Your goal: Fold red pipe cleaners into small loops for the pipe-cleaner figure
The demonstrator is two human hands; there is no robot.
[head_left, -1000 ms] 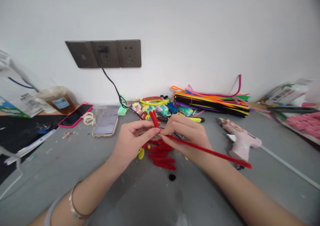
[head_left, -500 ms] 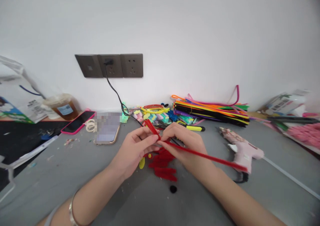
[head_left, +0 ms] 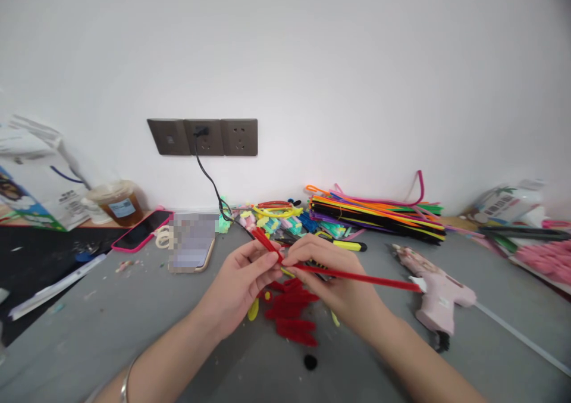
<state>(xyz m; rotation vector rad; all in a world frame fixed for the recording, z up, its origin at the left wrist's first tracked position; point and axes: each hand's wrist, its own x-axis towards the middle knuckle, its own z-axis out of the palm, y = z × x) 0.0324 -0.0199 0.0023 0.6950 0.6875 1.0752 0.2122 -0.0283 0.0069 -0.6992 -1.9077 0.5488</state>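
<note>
A red pipe cleaner (head_left: 366,278) is pinched between both hands, its long free end reaching right toward the glue gun. My left hand (head_left: 252,272) is closed on the folded end, which sticks up at a slant above the thumb. With thumb and fingertips, my right hand (head_left: 330,266) grips the same pipe cleaner close to the fold. Below the hands, several short red fuzzy pieces (head_left: 292,314) lie on the grey table, with a yellow piece (head_left: 253,309) beside them and a black round piece (head_left: 310,362) nearer me.
A pink glue gun (head_left: 441,296) with a glue stick lies at right. Behind are a bundle of coloured pipe cleaners (head_left: 379,215), a yellow cutter (head_left: 348,246) and pastel scraps (head_left: 285,218). Two phones (head_left: 141,231) and a drink cup (head_left: 118,203) stand left.
The view has tilted up slightly, so the table things sit lower. The pipe cleaner's free end has swung up to a flatter angle. Both hands keep their pinch.
</note>
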